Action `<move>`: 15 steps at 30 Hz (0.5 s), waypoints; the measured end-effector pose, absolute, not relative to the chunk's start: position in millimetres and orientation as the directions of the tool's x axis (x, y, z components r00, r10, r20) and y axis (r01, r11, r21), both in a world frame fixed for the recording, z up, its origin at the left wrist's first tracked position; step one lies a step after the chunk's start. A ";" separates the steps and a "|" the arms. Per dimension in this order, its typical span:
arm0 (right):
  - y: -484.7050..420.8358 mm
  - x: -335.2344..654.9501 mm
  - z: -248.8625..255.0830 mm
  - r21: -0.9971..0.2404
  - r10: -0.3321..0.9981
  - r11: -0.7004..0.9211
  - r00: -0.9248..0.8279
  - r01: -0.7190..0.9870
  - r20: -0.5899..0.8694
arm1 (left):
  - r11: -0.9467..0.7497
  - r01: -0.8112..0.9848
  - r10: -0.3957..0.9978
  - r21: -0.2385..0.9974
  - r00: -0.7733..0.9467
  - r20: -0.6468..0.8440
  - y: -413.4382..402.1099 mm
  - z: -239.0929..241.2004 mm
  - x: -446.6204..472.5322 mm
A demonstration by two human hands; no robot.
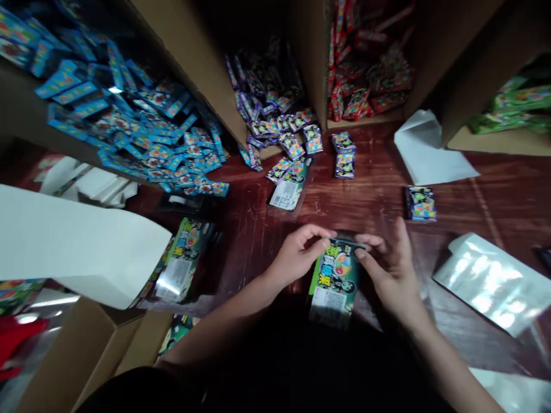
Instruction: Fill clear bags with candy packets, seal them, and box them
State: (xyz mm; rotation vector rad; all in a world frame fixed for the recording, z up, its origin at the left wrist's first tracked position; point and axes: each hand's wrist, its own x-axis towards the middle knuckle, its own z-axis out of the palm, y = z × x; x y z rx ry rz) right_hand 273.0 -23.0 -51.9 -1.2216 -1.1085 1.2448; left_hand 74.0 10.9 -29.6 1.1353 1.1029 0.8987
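Close to my body, a black and green printed candy pouch [334, 278] hangs between both hands, its top edge towards the table's far side. Thumb and fingers of my left hand [303, 252] pinch its upper left corner. At the upper right corner, my right hand [390, 269] grips the edge between thumb and fingers, with the index finger raised. Whether anything is inside the pouch cannot be seen. Beyond the hands, another such pouch [289, 186] lies on the table with small purple packets [293, 146] at its top end.
Cardboard bins at the back hold blue packets [129, 120], more purple ones, red packets [365, 80] and green packets [516, 103]. A stack of pouches [183, 264] lies left, near white card [77, 241]. Right are a purple packet [422, 203], white paper [424, 146] and a silvery sheet [495, 281].
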 end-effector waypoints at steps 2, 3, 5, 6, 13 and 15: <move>-21.2 272.0 -48.2 -1.000 0.999 -0.028 0.027 -0.011 -0.028 | 0.232 -0.012 0.956 0.973 0.190 -0.225 11.2 -31.0 73.9; -20.4 273.3 -45.5 -1.000 1.000 -0.009 0.020 0.028 -0.009 | 0.231 -0.003 0.958 0.973 0.178 -0.227 11.6 -31.1 73.7; -19.1 277.6 -38.5 -0.995 1.000 0.017 -0.016 0.095 0.016 | 0.228 0.030 0.952 0.973 0.203 -0.230 12.8 -29.6 73.1; -18.3 280.0 -34.7 -0.993 0.999 0.019 -0.038 0.112 0.015 | 0.229 0.047 0.946 0.972 0.225 -0.233 13.8 -28.0 73.1; -4.8 279.9 -17.3 -0.993 0.992 -0.118 -0.031 0.030 -0.119 | 0.268 0.123 0.926 0.955 0.242 -0.291 27.3 -10.1 80.5; -0.5 278.2 -15.2 -0.984 0.985 -0.173 -0.009 -0.028 -0.173 | 0.287 0.125 0.912 0.950 0.268 -0.311 32.2 -7.7 81.7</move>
